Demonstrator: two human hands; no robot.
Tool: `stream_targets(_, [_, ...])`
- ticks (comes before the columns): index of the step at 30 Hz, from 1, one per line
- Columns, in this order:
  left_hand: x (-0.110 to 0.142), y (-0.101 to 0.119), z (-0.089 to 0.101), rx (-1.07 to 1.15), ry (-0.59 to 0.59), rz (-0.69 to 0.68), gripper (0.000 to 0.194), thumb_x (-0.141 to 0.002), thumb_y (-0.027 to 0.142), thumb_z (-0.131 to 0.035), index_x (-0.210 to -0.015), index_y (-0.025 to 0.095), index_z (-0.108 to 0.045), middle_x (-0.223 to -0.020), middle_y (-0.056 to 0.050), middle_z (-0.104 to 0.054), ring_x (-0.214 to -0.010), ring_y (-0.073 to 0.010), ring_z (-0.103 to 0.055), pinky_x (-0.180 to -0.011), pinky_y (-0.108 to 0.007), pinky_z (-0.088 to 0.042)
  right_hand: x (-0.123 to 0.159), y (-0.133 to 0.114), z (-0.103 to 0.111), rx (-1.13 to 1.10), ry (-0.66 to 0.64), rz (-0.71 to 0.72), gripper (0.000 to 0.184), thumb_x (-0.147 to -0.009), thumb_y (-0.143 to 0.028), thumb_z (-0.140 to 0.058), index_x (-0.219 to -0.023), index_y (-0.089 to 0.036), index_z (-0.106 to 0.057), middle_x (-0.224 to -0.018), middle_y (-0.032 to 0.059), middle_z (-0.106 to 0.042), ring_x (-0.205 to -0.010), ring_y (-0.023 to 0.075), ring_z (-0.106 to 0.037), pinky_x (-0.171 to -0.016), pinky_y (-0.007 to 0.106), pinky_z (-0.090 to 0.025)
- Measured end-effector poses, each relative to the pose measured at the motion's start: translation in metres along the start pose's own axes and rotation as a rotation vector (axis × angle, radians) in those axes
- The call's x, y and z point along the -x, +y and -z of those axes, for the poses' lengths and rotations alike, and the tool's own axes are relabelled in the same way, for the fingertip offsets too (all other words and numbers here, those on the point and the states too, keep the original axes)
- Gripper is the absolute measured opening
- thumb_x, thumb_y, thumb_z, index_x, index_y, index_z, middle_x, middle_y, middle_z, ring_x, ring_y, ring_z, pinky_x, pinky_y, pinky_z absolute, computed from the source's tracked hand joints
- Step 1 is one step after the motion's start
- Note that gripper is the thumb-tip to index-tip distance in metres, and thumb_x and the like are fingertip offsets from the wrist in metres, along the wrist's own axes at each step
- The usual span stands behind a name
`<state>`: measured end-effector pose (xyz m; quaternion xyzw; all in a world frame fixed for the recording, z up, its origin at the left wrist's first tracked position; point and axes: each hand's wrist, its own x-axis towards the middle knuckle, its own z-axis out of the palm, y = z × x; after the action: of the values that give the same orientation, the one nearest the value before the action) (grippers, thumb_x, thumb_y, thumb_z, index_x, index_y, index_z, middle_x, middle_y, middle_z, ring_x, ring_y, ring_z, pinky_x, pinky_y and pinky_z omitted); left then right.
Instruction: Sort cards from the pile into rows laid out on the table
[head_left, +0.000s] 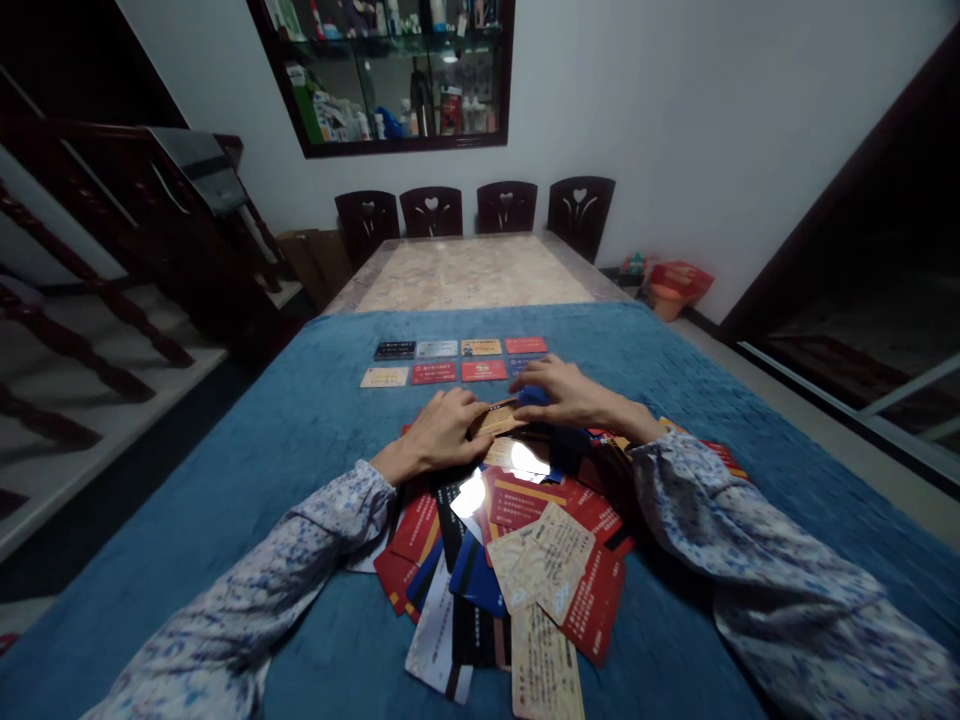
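A loose pile of cards lies before me, red, black, blue, white and tan, many with printed text or a dark stripe. At the pile's far edge my left hand (442, 432) has its thumb and fingers closed on a tan card (493, 418). Beside it, my right hand (566, 392) curls over a deep blue card (532, 396), which shows between its thumb and fingers. The right thumb tip is close to the tan card's edge. Just beyond are two rows of cards, including a black card (395, 350) and a red card (484, 371). My right fingers partly cover the nearer row's last blue card.
A blue cloth (300, 420) covers the near part of the long table (465, 270). Several dark chairs (506, 208) stand at its far end, below a glass-shelved cabinet (397, 90). A stair railing rises at left; an orange bin (666, 300) stands at right.
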<state>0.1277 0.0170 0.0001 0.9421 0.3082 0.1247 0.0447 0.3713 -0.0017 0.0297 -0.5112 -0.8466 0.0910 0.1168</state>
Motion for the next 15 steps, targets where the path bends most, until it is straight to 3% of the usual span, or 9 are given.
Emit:
stream_targets(5, [-0.001,-0.003,0.001,0.041,0.019,0.017,0.028,-0.093,0.035,-0.061,-0.112,0.019,-0.074,-0.104,-0.01,-0.069,-0.095,-0.024,-0.062,-0.086,-0.04,-0.05,0.001,-0.002,-0.001,0.029,-0.101,0.067,0.034,-0.087,-0.037,-0.072,-0.119,-0.026,-0.072,-0.124,0.0123,-0.069,-0.118,0.035,-0.051,-0.088,0.044,-0.043])
stream_targets(10, [-0.003,-0.008,0.0,0.129,0.037,-0.011,0.025,-0.097,0.034,-0.058,-0.109,0.021,-0.076,-0.095,-0.008,-0.071,-0.093,-0.0215,-0.063,-0.085,-0.036,-0.05,-0.002,-0.006,-0.007,0.073,-0.076,0.085,0.032,-0.087,-0.024,-0.065,-0.118,-0.025,-0.074,-0.123,0.0117,-0.071,-0.113,0.0325,-0.053,-0.086,0.041,-0.042])
stream_targets(15, [-0.006,-0.013,0.003,0.177,0.029,-0.002,0.032,-0.1,0.042,-0.054,-0.091,0.02,-0.076,-0.085,-0.006,-0.07,-0.084,-0.0186,-0.062,-0.08,-0.032,-0.05,-0.003,-0.008,-0.009,0.113,-0.063,0.098,0.027,-0.089,-0.023,-0.063,-0.112,-0.025,-0.076,-0.122,0.0105,-0.073,-0.111,0.0312,-0.053,-0.084,0.04,-0.039])
